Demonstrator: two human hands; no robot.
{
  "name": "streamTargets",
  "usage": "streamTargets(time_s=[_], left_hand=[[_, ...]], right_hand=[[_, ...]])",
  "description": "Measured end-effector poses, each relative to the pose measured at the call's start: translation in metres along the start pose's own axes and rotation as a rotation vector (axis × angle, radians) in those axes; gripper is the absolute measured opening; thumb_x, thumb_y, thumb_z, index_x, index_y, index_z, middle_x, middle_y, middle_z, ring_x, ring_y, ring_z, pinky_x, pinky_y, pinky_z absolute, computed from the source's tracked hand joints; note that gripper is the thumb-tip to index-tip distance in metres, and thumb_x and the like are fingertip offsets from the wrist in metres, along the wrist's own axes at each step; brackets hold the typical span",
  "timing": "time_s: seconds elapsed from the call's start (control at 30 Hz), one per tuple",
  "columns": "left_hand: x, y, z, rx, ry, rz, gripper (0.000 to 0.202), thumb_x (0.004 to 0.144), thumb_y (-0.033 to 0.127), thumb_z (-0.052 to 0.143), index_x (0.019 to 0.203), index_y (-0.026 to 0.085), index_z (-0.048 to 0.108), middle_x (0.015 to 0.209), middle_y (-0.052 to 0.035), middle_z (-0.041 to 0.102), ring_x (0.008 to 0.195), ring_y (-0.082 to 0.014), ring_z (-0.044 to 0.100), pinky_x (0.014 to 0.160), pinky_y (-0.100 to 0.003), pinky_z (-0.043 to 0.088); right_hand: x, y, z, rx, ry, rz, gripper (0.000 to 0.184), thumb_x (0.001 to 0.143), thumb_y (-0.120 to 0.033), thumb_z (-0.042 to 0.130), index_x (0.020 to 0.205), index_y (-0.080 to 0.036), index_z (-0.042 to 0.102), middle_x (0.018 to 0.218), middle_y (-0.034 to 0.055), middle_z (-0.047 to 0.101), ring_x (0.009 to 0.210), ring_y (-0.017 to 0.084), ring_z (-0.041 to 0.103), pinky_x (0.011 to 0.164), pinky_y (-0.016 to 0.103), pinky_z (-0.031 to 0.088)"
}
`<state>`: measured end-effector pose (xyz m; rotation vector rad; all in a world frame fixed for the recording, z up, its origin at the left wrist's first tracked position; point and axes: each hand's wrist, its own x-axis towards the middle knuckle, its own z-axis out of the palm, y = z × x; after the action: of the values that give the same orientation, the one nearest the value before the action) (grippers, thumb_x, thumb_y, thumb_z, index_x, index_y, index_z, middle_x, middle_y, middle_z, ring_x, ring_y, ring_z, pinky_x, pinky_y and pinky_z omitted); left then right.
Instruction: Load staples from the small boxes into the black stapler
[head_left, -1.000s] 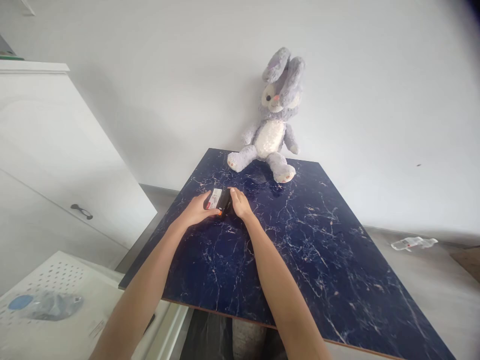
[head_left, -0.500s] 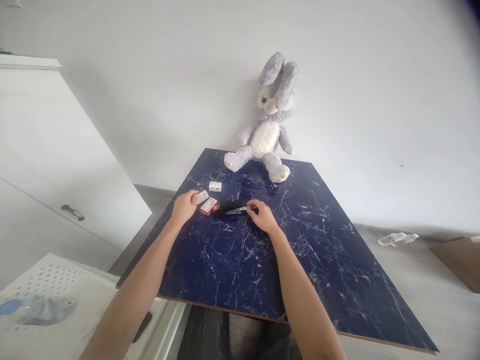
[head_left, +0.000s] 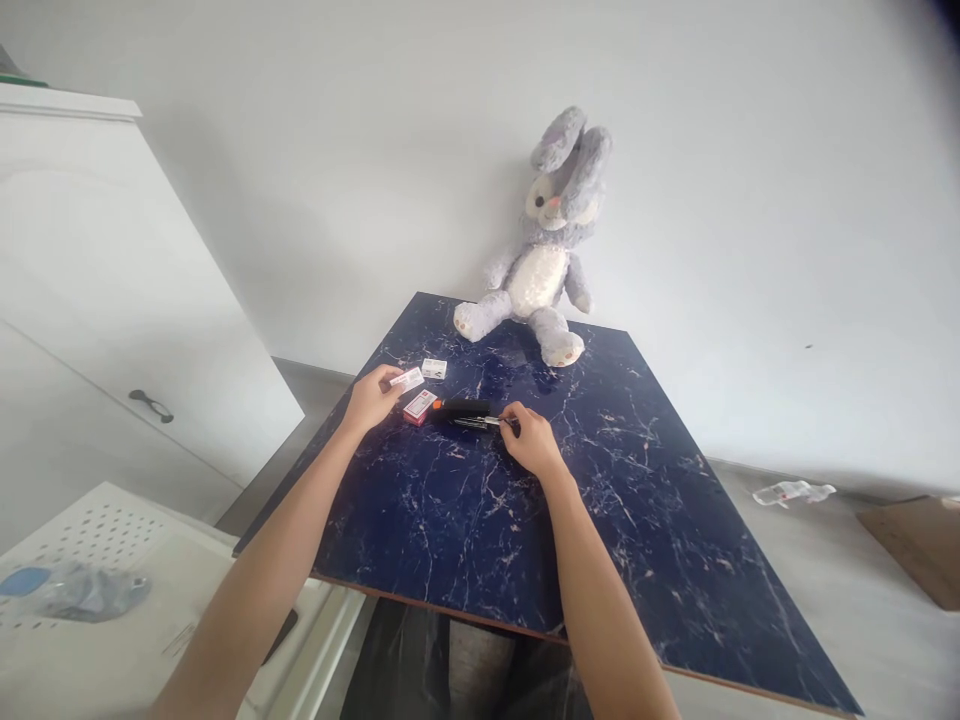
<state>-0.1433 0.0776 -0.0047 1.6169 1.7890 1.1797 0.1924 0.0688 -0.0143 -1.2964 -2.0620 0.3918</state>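
Observation:
My left hand (head_left: 375, 396) pinches a small white-and-red box (head_left: 407, 379) by its left end, apparently just above the table. Close by, a red-and-white box (head_left: 419, 406) and a white box (head_left: 434, 369) lie on the tabletop; they look like staple boxes. A black stapler (head_left: 466, 408) with an orange spot at its left end lies across the table, a silver strip showing along it. At its right end, my right hand (head_left: 529, 437) is closed with thumb and fingers on the stapler, and the fingers hide that end.
A grey plush rabbit (head_left: 553, 240) sits at the back of the dark blue marbled table (head_left: 622, 520), against the wall. On the left are a white cabinet (head_left: 90, 260) and a low white surface with a plastic bag (head_left: 94, 592). A cardboard piece (head_left: 915, 545) lies at right.
My left hand has raised the white-and-red box and shifted it slightly right, towards the white box. My right hand stays at the stapler's end. The view has tilted a little.

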Motion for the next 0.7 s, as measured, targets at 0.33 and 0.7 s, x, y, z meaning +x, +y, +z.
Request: streamTargets(time_s=[0.33,0.7], left_hand=[[-0.013,0.025,0.014,-0.827,-0.346,-0.117,0.050,0.080,0.035,0.079,0.125,0.017,0.066,0.127,-0.0132,0.069,0.120,-0.0293,0.065,0.107,-0.044,0.053],[-0.043,0.055,0.028,-0.049,-0.264,0.250,0.036,0.090,0.048,0.061,0.111,0.021,0.072,0.108,-0.0104,0.073,0.097,-0.0271,0.068,0.089,-0.043,0.055]], right_hand=[[0.006,-0.031,0.005,0.654,0.563,0.374,0.043,0.085,-0.054,0.066,0.108,-0.018,0.064,0.082,0.0051,0.073,0.068,0.020,0.071,0.071,0.036,0.061],[0.006,-0.044,0.015,0.754,0.471,0.301,0.041,0.088,-0.048,0.063,0.116,-0.018,0.061,0.104,0.0103,0.076,0.079,0.020,0.073,0.078,0.037,0.060]])
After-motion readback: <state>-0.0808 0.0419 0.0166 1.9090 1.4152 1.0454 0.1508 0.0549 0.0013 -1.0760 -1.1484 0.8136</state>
